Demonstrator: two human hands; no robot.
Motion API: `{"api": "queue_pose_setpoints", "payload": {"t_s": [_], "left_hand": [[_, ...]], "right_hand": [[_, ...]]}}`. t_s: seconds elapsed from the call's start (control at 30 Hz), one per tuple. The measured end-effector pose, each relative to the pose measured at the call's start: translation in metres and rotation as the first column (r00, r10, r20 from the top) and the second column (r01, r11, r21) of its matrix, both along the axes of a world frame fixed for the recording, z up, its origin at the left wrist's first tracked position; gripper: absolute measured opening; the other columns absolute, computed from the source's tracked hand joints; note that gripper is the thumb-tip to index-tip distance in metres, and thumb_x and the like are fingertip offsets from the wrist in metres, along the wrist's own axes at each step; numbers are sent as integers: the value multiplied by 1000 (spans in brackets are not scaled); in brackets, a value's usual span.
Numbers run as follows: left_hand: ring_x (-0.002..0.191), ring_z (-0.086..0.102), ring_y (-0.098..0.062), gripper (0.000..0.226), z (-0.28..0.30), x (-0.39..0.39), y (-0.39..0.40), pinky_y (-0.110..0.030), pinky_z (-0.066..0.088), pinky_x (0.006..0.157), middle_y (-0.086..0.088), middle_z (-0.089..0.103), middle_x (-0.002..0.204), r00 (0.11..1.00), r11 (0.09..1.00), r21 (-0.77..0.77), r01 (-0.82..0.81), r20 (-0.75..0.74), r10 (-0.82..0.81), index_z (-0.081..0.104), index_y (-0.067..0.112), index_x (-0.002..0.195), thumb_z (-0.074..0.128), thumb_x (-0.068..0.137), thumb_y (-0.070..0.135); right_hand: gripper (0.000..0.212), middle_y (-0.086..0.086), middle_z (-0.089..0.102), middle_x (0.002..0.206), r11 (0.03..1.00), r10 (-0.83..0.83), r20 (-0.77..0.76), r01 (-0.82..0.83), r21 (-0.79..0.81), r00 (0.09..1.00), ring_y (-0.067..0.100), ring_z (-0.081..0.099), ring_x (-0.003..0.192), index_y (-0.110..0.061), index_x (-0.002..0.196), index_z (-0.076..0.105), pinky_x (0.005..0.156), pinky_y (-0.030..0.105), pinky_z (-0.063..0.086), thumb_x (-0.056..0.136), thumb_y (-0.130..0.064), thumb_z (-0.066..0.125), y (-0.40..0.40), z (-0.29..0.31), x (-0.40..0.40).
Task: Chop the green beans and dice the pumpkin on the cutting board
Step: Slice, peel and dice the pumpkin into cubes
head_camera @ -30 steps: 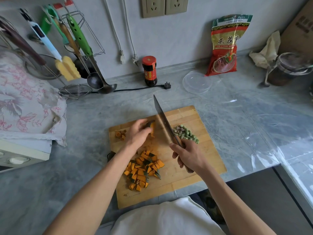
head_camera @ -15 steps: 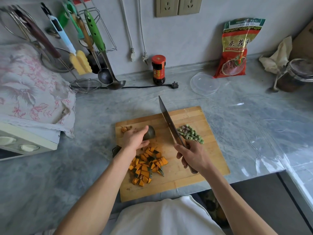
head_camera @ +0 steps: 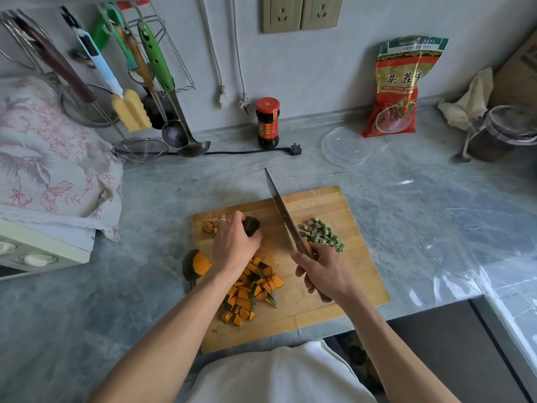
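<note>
Two heaps on the cutting board (head_camera: 334, 205) showed how far the work had gone: the chopped green beans (head_camera: 322, 234) lay pushed to the far right corner, well apart from the cutting lane, and the diced pumpkin (head_camera: 251, 292) sat in a loose pile near the front left, under the left forearm. Keeping each pile to its own side likely left the middle of the board free for the blade.

At the back left of the board the left hand (head_camera: 234, 245) curled over a dark-skinned pumpkin piece (head_camera: 251, 225), fingers bent around it and pressing it down, rind side up as far as could be seen. That hold probably served to steady the rounded piece and to keep fingertips tucked away from the edge. A ring showed on one finger. Just behind the hand lay a small clump of pumpkin scraps (head_camera: 209, 227), set out of the way at the board's rim.

Clamped round the handle of the knife (head_camera: 286, 219), the right hand (head_camera: 322, 271) kept the blade on edge, running away from the person between the held piece and the beans, just beside the pumpkin but not yet in it. Whether its edge touched the board could not be told.

Off the board, touching its left edge on the tabletop (head_camera: 145, 286), one more pumpkin wedge (head_camera: 197, 266) waited, so dicing seemed unfinished.
</note>
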State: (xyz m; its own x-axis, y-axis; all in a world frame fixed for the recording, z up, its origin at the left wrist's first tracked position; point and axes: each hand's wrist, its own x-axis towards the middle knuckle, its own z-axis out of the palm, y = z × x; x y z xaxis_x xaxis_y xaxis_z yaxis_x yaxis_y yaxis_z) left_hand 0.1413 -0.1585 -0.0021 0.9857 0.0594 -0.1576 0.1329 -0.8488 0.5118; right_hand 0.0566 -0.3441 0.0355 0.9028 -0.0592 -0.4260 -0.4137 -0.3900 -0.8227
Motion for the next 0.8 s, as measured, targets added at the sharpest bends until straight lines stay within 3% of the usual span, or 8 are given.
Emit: {"api": "queue_pose_setpoints", "payload": {"t_s": [0.17, 0.23, 0.3, 0.37, 0.47, 0.57, 0.67, 0.8], "left_hand": [[104, 61, -29, 53, 6, 13, -7, -31, 45, 58, -14, 49, 130, 999, 988, 142, 53, -6, -53, 47, 14, 124, 71, 88, 44], [105, 61, -27, 43, 6, 17, -4, -32, 49, 66, -8, 53, 124, 969, 960, 139, 243, 17, -248, 51, 13, 121, 73, 86, 25], [110, 61, -26, 36, 3, 14, 6, -36, 54, 81, -3, 60, 122, 872, 868, 102, 485, 24, -490, 60, 14, 115, 66, 83, -1], [122, 56, -26, 42, -4, 8, 17, -41, 51, 98, -3, 58, 135, 804, 807, 44, 589, 68, -591, 66, 16, 112, 62, 78, -9], [137, 42, -27, 46, -11, 1, 25, -42, 45, 107, -6, 41, 153, 873, 877, -17, 480, 111, -476, 62, 20, 123, 76, 79, 14], [124, 54, -28, 55, -16, -1, 18, -41, 55, 94, -7, 53, 139, 899, 915, 7, 404, 183, -399, 59, 18, 130, 80, 81, 34], [114, 60, -28, 48, -17, 1, 12, -36, 55, 85, -9, 61, 128, 882, 916, 66, 397, 247, -400, 61, 12, 125, 78, 83, 28], [115, 61, -26, 42, -21, 4, 16, -38, 56, 90, -5, 62, 127, 845, 876, 62, 478, 241, -478, 65, 14, 123, 73, 81, 12]], "right_hand": [[28, 6, 73, 71, 1000, 15, 1, -15, -5, 1000, 18, 62, 47, -2, 87, 63, 47, 32, 53, 96, -29, 62, 0, 0, 0], [27, 7, 73, 70, 1000, 19, 7, -19, 15, 1000, 18, 61, 47, -1, 87, 63, 47, 30, 52, 97, -26, 62, -1, 0, -1], [27, 7, 73, 70, 1000, 17, 9, -17, 25, 1000, 18, 61, 47, 0, 87, 63, 46, 29, 51, 97, -25, 63, -2, 1, -1], [27, 6, 72, 69, 1000, 7, 4, -7, 27, 1000, 17, 61, 47, 0, 88, 63, 46, 29, 51, 97, -25, 63, -3, 1, 0], [29, 6, 72, 69, 999, -5, 4, 5, 39, 1000, 16, 61, 47, 1, 88, 63, 47, 30, 52, 97, -27, 63, -2, 2, 0], [41, 5, 67, 63, 997, -11, 14, 10, 79, 1000, 17, 59, 46, 3, 87, 61, 47, 33, 53, 100, -35, 58, 4, 4, -2], [50, 2, 62, 60, 994, -4, 18, 2, 111, 1000, 18, 55, 45, 5, 90, 58, 44, 33, 48, 103, -43, 49, 7, 9, -6], [48, 1, 63, 64, 992, 17, -35, -12, 122, 999, 16, 53, 47, -5, 93, 58, 41, 29, 43, 104, -48, 41, 5, 12, -6]]}}
